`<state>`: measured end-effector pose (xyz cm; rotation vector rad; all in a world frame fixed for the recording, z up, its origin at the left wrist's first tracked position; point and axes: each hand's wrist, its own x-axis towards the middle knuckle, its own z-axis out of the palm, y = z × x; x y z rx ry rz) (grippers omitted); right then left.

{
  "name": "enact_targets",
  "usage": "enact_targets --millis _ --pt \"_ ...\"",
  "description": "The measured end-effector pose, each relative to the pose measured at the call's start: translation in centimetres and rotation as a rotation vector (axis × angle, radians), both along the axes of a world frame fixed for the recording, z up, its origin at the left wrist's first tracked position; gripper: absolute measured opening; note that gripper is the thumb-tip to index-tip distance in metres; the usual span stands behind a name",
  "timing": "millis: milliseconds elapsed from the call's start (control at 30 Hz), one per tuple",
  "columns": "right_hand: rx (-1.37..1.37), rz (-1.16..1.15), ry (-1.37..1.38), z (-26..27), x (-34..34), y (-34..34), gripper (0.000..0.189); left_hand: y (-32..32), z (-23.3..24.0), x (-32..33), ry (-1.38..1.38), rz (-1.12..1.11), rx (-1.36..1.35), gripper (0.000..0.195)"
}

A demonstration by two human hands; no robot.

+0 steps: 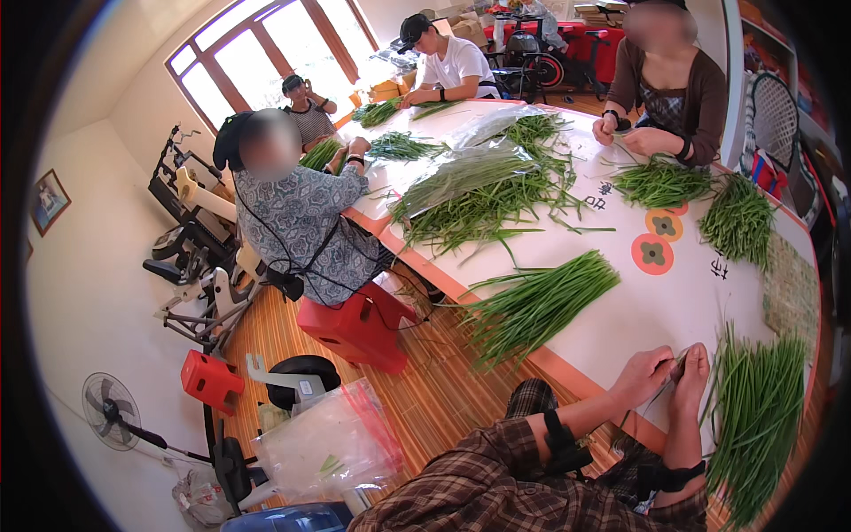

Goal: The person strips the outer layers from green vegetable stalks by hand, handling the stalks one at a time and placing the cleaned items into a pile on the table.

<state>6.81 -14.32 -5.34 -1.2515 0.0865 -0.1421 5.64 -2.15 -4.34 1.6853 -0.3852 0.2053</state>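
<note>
My left hand (642, 376) and my right hand (691, 374) are close together over the table's near edge, fingertips pinched on a thin dark green stalk. Which hand bears most of its hold cannot be told. Right of them lies a large bundle of long green chives (758, 405), partly over the edge. To the upper left, a second bundle of green chives (545, 306) rests slantwise, its loose ends past the rim. A heap of loose green stalks (465, 213) lies farther off, partly under a clear plastic bag (479, 169).
Several people sit around the white table (678, 312); one nearby sits on a red plastic stool (359, 326). A person opposite has a chive pile (661, 183) before them. A woven mat (791, 286) lies at right. Clear plastic bags (329, 442) and a fan (112, 411) stand lower left.
</note>
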Motion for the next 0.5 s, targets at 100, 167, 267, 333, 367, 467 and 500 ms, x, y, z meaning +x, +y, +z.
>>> enact_targets --millis 100,167,267,333,367,467,500 --pt "0.045 -0.003 0.009 0.2 0.2 -0.2 0.027 0.1 0.0 -0.1 0.036 -0.011 -0.023 0.014" --pt "0.074 0.010 -0.019 0.4 0.2 -0.3 0.025 0.2 0.3 0.0 0.083 -0.045 -0.071 0.015" --pt "0.085 0.048 -0.050 2.0 -0.2 0.6 0.009 0.5 0.7 0.0 0.185 -0.041 -0.124 0.016" --pt "0.052 0.111 -0.074 1.6 -0.4 0.4 0.009 0.5 0.7 -0.1 0.180 -0.062 -0.136 0.017" --pt "0.019 0.175 -0.100 1.4 -0.4 0.2 0.010 0.5 0.6 0.0 0.178 -0.064 -0.137 0.017" --pt "-0.007 0.235 -0.088 -0.2 0.1 -0.6 0.012 0.4 0.2 0.1 0.090 -0.045 -0.058 0.016" --pt "-0.015 0.260 -0.111 -0.3 0.2 -0.6 0.013 0.5 0.4 0.0 0.126 -0.063 -0.049 0.014"
